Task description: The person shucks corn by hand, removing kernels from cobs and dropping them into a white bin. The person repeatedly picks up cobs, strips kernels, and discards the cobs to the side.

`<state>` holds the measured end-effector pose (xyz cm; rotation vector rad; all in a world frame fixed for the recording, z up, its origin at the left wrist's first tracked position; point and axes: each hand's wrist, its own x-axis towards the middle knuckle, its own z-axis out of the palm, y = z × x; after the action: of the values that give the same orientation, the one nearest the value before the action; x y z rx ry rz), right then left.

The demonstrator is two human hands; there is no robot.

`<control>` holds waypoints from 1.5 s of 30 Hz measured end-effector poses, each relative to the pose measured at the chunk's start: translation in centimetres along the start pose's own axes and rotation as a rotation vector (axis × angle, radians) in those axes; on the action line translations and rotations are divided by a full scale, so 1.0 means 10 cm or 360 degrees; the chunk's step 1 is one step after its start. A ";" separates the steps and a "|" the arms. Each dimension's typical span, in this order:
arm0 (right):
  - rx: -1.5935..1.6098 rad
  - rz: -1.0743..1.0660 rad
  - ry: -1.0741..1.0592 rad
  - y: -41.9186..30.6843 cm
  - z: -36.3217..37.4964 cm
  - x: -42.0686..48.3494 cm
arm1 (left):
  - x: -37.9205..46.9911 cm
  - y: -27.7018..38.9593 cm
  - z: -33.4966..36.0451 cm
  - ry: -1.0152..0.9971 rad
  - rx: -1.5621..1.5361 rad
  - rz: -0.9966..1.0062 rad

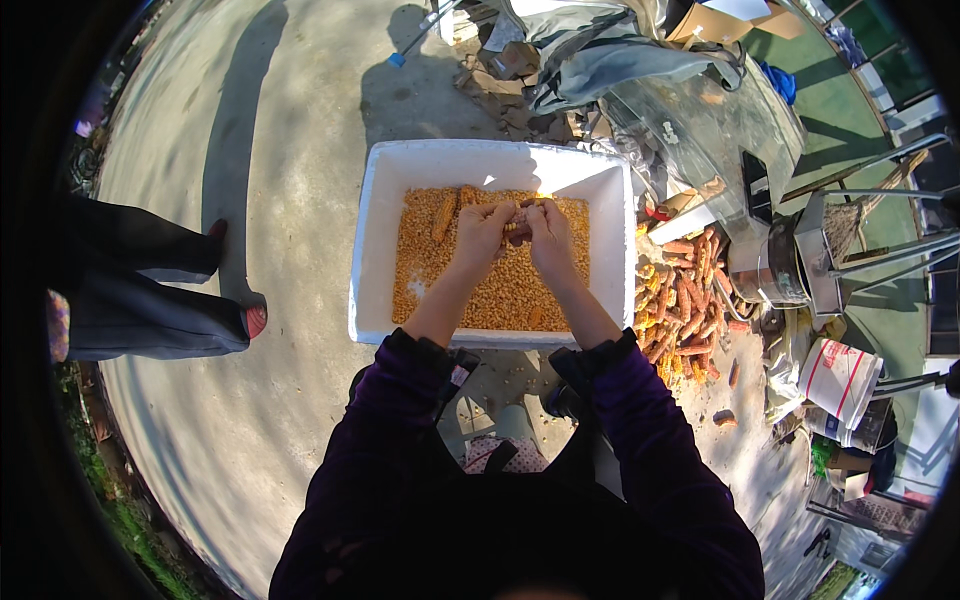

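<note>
Both hands are over a white foam box point(493, 151) whose bottom is covered with loose corn kernels point(502, 296). My left hand point(482, 229) grips one end of a mostly bare reddish corn cob point(517, 225), and my right hand point(549, 231) has hold of its other end. A few yellow kernels show on the cob between the fingers; the rest of it is hidden. Left of my hands, an orange corn cob point(444, 218) lies on the kernels, with another beside it near the far wall. A smaller piece point(535, 317) rests near the close wall.
Right of the box lies a heap of corn cobs point(686, 300), some bare, some with kernels. Beyond it stand a metal container point(769, 262) and a white bucket point(840, 382). Cardboard and sheeting point(622, 71) lie at the top. A person's legs point(157, 315) are at the left.
</note>
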<state>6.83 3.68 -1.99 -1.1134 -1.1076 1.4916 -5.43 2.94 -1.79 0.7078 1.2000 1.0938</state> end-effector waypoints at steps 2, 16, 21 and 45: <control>0.0025 -0.0015 -0.0033 -0.01 0.02 -0.01 | 0.03 0.00 -0.06 0.0030 -0.0069 -0.0090; 0.0448 0.0262 0.0018 0.01 -0.09 0.07 | -0.05 0.25 -0.17 -0.0457 -0.0431 -0.0184; 0.0214 0.0173 -0.0027 0.03 -0.12 0.08 | -0.07 0.24 -0.13 -0.0440 0.0230 0.0251; 0.0252 0.0270 0.0097 -0.12 -0.11 -0.01 | -0.13 0.23 -0.05 -0.0393 -0.0367 0.0089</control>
<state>8.11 3.95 -1.01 -1.1565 -0.8546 1.6357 -6.60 2.53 0.62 0.6782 0.8333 1.1337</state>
